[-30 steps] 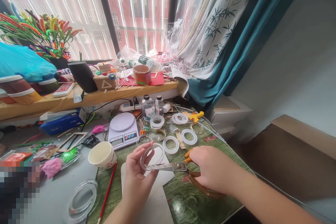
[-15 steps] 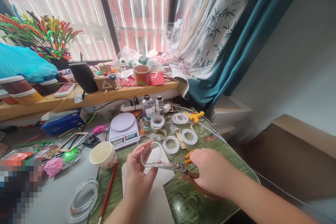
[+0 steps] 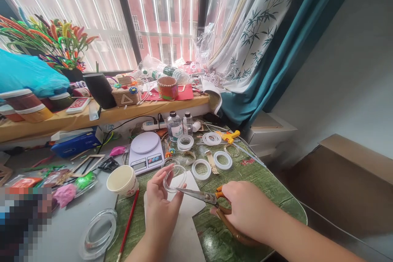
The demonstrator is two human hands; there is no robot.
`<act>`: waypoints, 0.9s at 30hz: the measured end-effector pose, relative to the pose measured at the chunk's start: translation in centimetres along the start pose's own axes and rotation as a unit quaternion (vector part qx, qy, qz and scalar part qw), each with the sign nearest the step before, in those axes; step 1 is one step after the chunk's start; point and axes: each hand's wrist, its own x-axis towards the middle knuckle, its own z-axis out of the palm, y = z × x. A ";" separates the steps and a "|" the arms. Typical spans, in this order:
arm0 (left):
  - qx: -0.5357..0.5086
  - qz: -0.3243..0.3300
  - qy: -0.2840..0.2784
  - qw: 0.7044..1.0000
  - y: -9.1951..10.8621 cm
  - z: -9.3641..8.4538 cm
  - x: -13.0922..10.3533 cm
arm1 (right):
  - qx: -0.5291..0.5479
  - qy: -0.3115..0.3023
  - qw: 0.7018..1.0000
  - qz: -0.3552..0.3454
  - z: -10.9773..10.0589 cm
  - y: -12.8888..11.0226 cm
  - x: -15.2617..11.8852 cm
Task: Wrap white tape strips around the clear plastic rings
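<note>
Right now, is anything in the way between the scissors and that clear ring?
Nothing visible: the scissors in the right hand have their tip at the lower rim of the clear ring. The left hand has its thumb just below.

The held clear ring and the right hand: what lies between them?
In the head view, the scissors' metal blades lie between the right hand and the held clear ring, their tip at the ring's lower rim; contact is unclear.

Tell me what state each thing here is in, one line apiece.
Scissors, in the right hand, blades look nearly closed
Clear ring, held in the left hand
Bottles, upright, capped
Paper cup, uncovered
Power strip, black plug inserted
Kitchen scale, on/off unclear
Yellow glue gun, lying down
Teal curtain, drawn aside
</note>
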 end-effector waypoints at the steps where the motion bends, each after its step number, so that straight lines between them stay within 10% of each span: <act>1: 0.003 -0.003 0.006 1.000 0.1 0.0 0.0 | 0.000 0.003 1.000 0.001 0.1 0.0 0.0; 27: -0.024 -0.028 -0.070 0.997 -0.1 -0.2 -0.2 | 0.099 -0.044 0.993 0.053 -0.8 -0.1 -0.7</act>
